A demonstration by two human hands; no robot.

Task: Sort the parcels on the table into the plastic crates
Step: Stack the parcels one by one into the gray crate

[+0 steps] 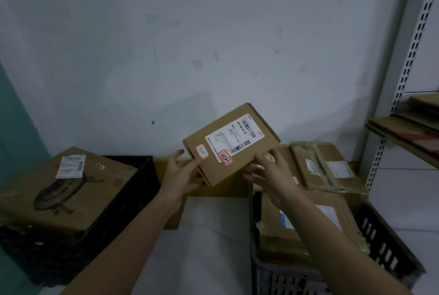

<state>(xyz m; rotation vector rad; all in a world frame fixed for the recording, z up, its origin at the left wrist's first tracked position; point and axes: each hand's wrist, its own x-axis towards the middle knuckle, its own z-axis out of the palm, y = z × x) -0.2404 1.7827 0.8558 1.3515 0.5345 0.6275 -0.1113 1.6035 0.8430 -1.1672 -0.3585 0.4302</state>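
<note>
Fingers (190, 164) of the left hand (181, 176) clamp the lower left corner of a small cardboard parcel (231, 144), thumb on its labelled top face and the rest curled beneath, while the right hand (270, 176) cups the parcel's lower right edge with its fingers mostly hidden under the box. Both forearms reach up from the bottom of the view and converge on the parcel, which is held in the air, tilted, with its white shipping label (235, 138) and two red-edged stickers facing the camera. Just below and right of the right hand sits a dark plastic crate (380, 242) packed with flat taped parcels (325, 169), their tops close under the wrist. Down and left of the left hand, well apart from it, a second black crate (133, 176) carries a large brown box (66, 188) with a printed drawing and a small label. Between the two crates lies a bare stretch of pale table (209, 247) directly beneath the forearms, with a yellowish strip along its far edge. Beyond the fingers rises a plain grey-white wall (190, 45). Far to the right, a slotted metal shelf upright (403, 76) supports a shelf of flattened cardboard (408, 126).
</note>
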